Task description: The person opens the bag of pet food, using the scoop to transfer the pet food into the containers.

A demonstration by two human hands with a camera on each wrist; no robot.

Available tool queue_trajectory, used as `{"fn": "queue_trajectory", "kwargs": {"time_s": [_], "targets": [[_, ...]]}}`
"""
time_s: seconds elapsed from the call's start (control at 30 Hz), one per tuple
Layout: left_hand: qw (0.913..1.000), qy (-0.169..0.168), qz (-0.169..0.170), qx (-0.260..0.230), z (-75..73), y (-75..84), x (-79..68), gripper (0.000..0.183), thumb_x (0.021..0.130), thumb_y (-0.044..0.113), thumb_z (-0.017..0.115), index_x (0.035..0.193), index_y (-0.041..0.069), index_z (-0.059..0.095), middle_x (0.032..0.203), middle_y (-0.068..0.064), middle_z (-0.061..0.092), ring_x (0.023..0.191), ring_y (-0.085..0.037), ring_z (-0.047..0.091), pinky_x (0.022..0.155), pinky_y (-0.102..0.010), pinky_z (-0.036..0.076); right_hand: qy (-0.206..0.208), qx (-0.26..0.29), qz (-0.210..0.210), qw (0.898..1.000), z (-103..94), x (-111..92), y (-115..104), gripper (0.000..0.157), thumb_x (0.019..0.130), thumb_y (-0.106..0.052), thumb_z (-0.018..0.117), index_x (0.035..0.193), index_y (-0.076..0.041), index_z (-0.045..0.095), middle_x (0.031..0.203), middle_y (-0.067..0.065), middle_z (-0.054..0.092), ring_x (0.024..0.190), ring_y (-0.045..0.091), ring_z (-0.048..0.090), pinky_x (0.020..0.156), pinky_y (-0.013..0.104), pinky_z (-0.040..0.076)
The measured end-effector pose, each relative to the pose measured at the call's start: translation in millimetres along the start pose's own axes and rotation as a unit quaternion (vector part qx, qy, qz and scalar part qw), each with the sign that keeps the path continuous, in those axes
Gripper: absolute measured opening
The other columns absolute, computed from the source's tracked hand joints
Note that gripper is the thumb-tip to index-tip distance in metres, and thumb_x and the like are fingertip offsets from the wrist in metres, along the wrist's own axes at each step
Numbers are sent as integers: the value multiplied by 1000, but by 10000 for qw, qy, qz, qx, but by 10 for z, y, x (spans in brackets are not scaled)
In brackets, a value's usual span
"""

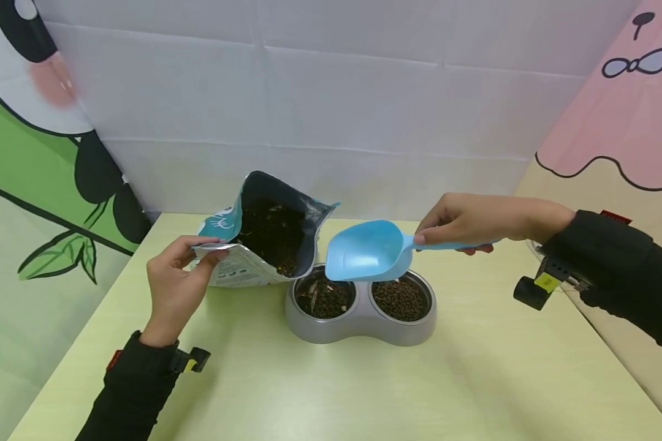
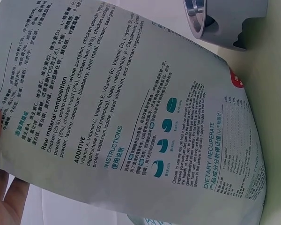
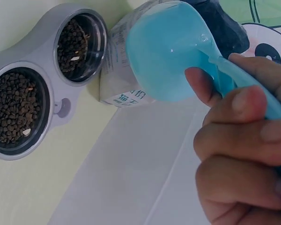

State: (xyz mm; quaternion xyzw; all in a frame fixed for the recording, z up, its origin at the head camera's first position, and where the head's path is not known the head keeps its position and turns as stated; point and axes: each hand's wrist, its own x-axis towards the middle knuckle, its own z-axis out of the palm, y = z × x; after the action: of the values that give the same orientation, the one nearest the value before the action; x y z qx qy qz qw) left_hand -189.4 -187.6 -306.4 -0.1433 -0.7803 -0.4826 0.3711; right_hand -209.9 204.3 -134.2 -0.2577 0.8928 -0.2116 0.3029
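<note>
My left hand (image 1: 179, 285) pinches the rim of an opened pet food bag (image 1: 243, 277) between thumb and fingers. Dark kibble (image 1: 273, 236) shows inside the bag's wide mouth, which tilts toward me. My right hand (image 1: 463, 222) grips the handle of a light blue scoop (image 1: 364, 252). In the head view the scoop's bowl looks empty and overlaps the back of a grey double feeder (image 1: 361, 329). Both steel bowls of the feeder hold brown kibble (image 1: 399, 300). In the left wrist view the bag's printed back (image 2: 131, 117) fills most of the picture.
The feeder stands on a pale yellow-green table (image 1: 320, 392), just right of the bag. Behind it hangs a white cloth backdrop (image 1: 342, 110). Cartoon panels flank the table, with a green and white one (image 1: 44, 184) at left and a pink one (image 1: 629, 122) at right.
</note>
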Motion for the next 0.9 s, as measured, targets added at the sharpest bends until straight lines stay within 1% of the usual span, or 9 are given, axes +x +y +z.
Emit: {"fn": "queue_trajectory", "kwargs": {"time_s": [0.23,0.47,0.7,0.9], "targets": [[10000,18,20,38,-1,-2,-5,27,71,-4,71,95,6,65,89,-7,64,88,-4,57,80,-16,45,20,-54,43,10000,-61,-53,-104,18,90,-34,55,87,-18,64,56,2,35,46,17,38,37,26,31],[10000,42,52,16,0,-6,1,27,70,-4,71,94,6,65,89,-8,64,88,-5,57,80,-16,45,82,-22,198,9998,-123,-117,-149,18,89,-35,55,97,-23,66,56,2,36,47,18,39,36,26,31],[10000,39,29,19,5,1,3,26,71,-4,70,95,6,65,90,-7,64,88,-5,57,80,-16,45,163,-32,143,9998,-180,-151,-214,16,90,-36,55,97,-26,66,60,5,40,47,19,41,37,26,33],[10000,36,60,-6,4,4,2,26,71,-5,70,94,6,65,89,-8,64,87,-5,58,80,-16,45,186,-119,-41,9997,-205,-137,-305,18,90,-34,54,99,-23,65,63,7,44,48,21,42,36,28,35]]}}
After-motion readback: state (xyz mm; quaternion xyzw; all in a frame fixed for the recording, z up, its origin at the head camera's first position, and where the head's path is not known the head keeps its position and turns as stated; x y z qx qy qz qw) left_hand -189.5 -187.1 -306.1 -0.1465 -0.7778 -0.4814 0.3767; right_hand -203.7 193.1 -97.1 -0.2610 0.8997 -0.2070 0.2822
